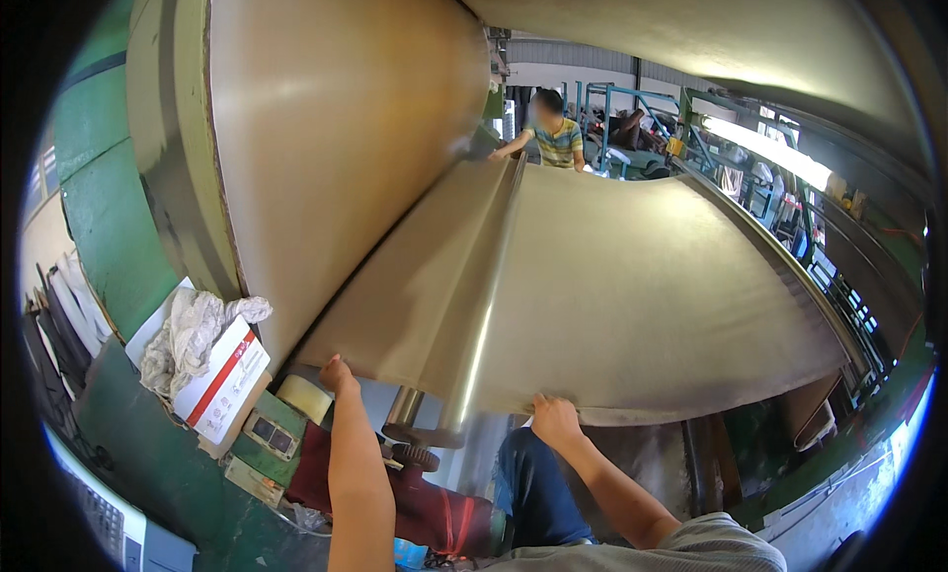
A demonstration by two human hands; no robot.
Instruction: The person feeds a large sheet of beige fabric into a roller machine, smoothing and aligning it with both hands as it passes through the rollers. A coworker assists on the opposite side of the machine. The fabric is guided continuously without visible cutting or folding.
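A wide, shiny brown-grey sheet (652, 296) stretches from the large tan drum on the left across to the right. My left hand (339, 375) is closed on its near edge, close to the drum. Farther right, my right hand (556, 419) grips the same edge, with the fingers partly hidden by the sheet. Between my hands a long polished metal roller (484, 315) runs away from me, and the sheet passes by it. Below the roller's near end sits a toothed gear (415, 457).
The tan drum (336, 128) rises at the left beside a green machine frame (109, 167). A crumpled white cloth (197, 337) lies on a white-and-red box (227, 380). A control box (269, 436) is near my left forearm. At the far end a person (558, 138) touches the sheet.
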